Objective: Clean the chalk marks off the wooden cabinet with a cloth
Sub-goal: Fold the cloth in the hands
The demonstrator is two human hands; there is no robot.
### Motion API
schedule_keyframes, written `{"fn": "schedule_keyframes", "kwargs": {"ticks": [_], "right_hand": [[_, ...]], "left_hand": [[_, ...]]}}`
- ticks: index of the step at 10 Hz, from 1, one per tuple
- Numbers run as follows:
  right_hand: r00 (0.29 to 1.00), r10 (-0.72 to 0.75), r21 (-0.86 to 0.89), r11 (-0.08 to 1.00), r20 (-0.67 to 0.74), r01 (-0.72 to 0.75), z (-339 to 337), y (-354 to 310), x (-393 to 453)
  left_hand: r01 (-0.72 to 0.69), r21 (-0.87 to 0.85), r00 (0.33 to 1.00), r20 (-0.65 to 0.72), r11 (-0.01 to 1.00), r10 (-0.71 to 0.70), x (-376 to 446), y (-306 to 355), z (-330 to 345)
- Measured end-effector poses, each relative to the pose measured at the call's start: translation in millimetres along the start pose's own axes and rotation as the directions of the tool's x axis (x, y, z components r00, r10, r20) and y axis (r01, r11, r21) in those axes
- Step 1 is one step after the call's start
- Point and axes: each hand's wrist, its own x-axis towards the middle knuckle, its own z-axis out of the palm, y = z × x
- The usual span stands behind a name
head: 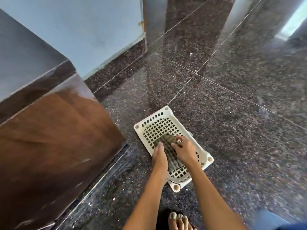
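We seem to be indoors in a home. We see a polished granite floor (232,80), a wooden cabinet (54,146) and a bare foot (180,221).

Cabinet (54,138) smeared by motion blur and cut off at the left and bottom edges, so chalk marks impossible to make out. Cloth (167,146) in the basket (154,115) partly hidden under both hands, its pattern blurred; grip of left hand (159,156) and right hand (183,150) unclear. Foot (180,221) cropped at the bottom edge.
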Motion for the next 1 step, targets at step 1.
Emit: {"fn": "schedule_keyframes", "kwargs": {"ticks": [1], "right_hand": [[0.999, -0.024, -0.049, 0.999, -0.022, 0.023, 4.9, 3.1, -2.1]], "left_hand": [[0.041, 0.016, 0.999, 0.025, 0.999, -0.041, -4.0, 0.5, 1.0]]}}
